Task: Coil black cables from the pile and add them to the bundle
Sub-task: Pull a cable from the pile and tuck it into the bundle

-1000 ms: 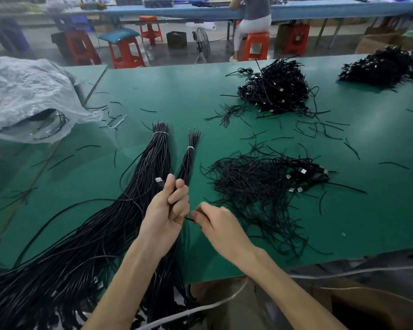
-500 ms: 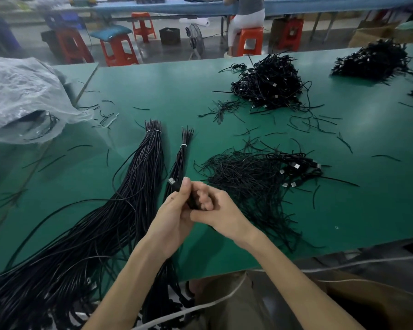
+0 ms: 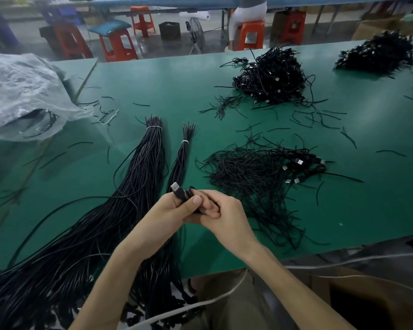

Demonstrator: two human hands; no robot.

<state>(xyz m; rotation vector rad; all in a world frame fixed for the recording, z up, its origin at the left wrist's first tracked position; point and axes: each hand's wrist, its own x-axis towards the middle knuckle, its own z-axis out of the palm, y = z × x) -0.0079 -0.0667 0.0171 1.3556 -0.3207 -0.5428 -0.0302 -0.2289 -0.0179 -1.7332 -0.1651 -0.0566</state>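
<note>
Left hand (image 3: 169, 210) grips the thin black cable with silver USB plug (image 3: 180, 192), held above the small tied black cable bundle (image 3: 184, 153). Right hand (image 3: 222, 210), apart a second ago, now pinches the same coil. Winding looks nearly done.

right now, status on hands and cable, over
Left hand and right hand both gripping one black cable, plug end poking up. Loose pile to the right, small tied bundle just ahead. Nothing in the way.
</note>
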